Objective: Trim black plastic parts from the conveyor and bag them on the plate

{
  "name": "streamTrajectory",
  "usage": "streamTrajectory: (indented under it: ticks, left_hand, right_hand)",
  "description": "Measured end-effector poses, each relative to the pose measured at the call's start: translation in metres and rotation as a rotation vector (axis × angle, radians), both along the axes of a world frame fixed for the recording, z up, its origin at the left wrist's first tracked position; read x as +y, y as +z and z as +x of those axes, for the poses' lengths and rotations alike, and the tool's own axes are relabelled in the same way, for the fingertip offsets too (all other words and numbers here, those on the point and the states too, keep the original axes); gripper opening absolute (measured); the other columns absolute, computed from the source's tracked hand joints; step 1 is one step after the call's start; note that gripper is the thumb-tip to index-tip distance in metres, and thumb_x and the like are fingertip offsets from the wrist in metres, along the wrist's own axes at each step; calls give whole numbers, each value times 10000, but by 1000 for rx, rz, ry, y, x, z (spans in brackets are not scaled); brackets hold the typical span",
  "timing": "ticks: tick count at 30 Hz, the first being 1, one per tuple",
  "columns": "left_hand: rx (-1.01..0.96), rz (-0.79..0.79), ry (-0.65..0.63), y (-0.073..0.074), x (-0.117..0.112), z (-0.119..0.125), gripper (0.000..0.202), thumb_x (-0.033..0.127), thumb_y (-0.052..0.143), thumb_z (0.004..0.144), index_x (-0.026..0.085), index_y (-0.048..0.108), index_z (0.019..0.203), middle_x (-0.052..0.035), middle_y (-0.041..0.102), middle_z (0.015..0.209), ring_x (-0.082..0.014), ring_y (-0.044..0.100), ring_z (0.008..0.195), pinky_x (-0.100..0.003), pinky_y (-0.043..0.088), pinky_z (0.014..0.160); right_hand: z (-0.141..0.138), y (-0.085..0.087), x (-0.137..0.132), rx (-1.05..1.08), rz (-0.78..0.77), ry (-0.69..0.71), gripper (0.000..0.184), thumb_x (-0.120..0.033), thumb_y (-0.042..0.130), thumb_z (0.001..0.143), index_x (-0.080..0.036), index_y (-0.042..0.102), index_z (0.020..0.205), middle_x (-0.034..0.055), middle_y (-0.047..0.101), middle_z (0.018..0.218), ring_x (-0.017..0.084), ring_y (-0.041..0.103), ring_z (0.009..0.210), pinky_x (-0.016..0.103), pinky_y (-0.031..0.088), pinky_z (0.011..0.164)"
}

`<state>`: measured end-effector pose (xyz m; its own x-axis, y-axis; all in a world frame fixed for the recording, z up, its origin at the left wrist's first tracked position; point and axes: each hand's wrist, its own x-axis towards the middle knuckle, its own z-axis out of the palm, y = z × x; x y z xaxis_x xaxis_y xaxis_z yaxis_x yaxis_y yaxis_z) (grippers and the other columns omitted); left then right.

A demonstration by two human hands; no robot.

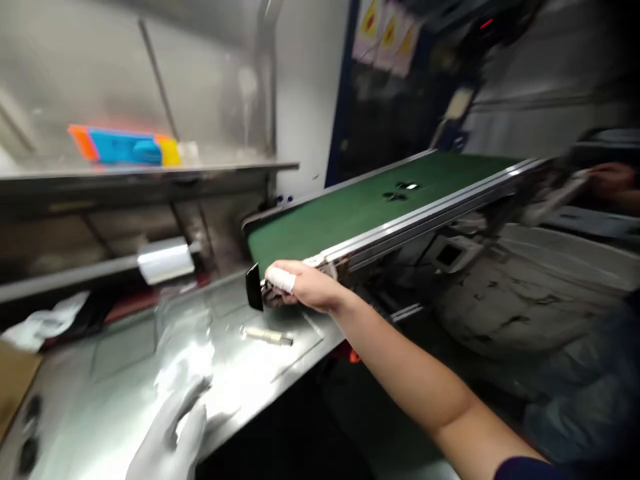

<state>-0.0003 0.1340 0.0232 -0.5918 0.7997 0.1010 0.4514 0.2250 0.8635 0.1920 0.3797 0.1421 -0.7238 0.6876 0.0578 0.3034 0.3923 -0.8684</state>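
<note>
My right hand (305, 285), bare with white tape round a finger, reaches to the near end of the green conveyor belt (310, 223). Its fingers are closed on a glossy black plastic part (254, 287), which sticks out past the fingertips; part of the grip is hidden. My left hand (170, 437), in a white glove, is low over the metal table (120, 400). A gap shows between its thumb and fingers, with nothing visible in it. Between the hands lies a pale pen-like tool (267, 335) with a dark tip.
Two small dark parts (403, 191) lie on the belt. A shelf (225, 167) holds an orange, blue and yellow object (127, 145); below it hangs a white roll (166, 260). Dark pieces (30, 433) and cardboard (15, 383) are at left. Another person's hand (613, 179) shows at right.
</note>
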Motion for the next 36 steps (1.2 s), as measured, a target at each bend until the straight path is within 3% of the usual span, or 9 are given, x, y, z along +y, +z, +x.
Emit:
streamTrajectory:
  ticks: [2, 4, 5, 8, 10, 14, 19, 23, 36]
  left_hand:
    - [-520, 107, -144, 6, -14, 17, 440, 555, 572, 957, 278, 696, 1276, -107, 736, 1240, -367, 687, 1110, -561, 542, 1004]
    - [-739, 178, -185, 2, -21, 24, 605, 669, 351, 1008, 255, 647, 1335, -119, 762, 1095, -318, 722, 948, -478, 601, 825]
    - [-919, 252, -217, -3, -25, 25, 574, 624, 379, 1027, 241, 605, 1391, -125, 761, 1068, -300, 722, 927, -436, 596, 783]
    - [-1164, 382, -213, -22, -47, 23, 445, 455, 537, 1035, 235, 577, 1420, -99, 760, 987, -237, 729, 842, -313, 566, 671]
    - [-1189, 386, -209, -33, -65, 22, 429, 427, 643, 990, 239, 612, 1374, -83, 761, 944, -221, 735, 793, -275, 552, 621]
    - [-1262, 317, -237, -43, -84, 24, 449, 428, 739, 930, 262, 637, 1334, -65, 771, 915, -206, 745, 769, -238, 548, 581]
    - [-1386, 311, -180, -47, -88, 36, 451, 498, 750, 913, 272, 664, 1293, -25, 759, 857, -163, 731, 713, -183, 540, 516]
    - [-1469, 334, -148, -45, -90, 49, 491, 536, 747, 907, 284, 655, 1317, -16, 773, 891, -158, 745, 728, -175, 559, 524]
    - [-1517, 353, -148, -38, -81, 66, 449, 507, 763, 900, 271, 711, 1279, -28, 802, 848, -168, 753, 675, -183, 576, 500]
  right_hand:
    - [-28, -39, -58, 80, -298, 218, 407, -579, 537, 988, -177, 559, 933, -30, 482, 748, 80, 414, 587, 207, 372, 521]
    - [-45, -68, -99, 149, -584, 383, 449, -618, 634, 924, -175, 569, 896, -34, 479, 722, 73, 397, 568, 201, 350, 512]
    - [-51, -79, -113, 166, -684, 436, 458, -623, 654, 910, -174, 571, 889, -36, 481, 708, 70, 390, 560, 197, 335, 509]
    - [-60, -105, -136, 103, -769, 495, 458, -621, 643, 918, -169, 577, 891, -43, 491, 681, 66, 394, 544, 188, 319, 509]
    - [-61, -115, -144, -12, -731, 469, 449, -608, 623, 931, -161, 595, 906, -42, 502, 694, 68, 426, 564, 189, 347, 531]
    - [-57, -128, -159, -119, -739, 441, 431, -586, 576, 956, -158, 604, 913, -43, 498, 712, 71, 451, 597, 199, 385, 574]
    - [-47, -133, -170, -91, -768, 362, 403, -522, 590, 961, -128, 664, 914, -36, 526, 698, 64, 456, 584, 184, 364, 570]
    - [-35, -132, -173, 25, -769, 379, 395, -475, 569, 989, -111, 718, 955, -29, 562, 690, 55, 438, 561, 174, 351, 553]
    - [-16, -147, -182, 144, -973, 320, 341, -474, 627, 992, -155, 661, 877, -18, 599, 762, 68, 510, 644, 168, 393, 538]
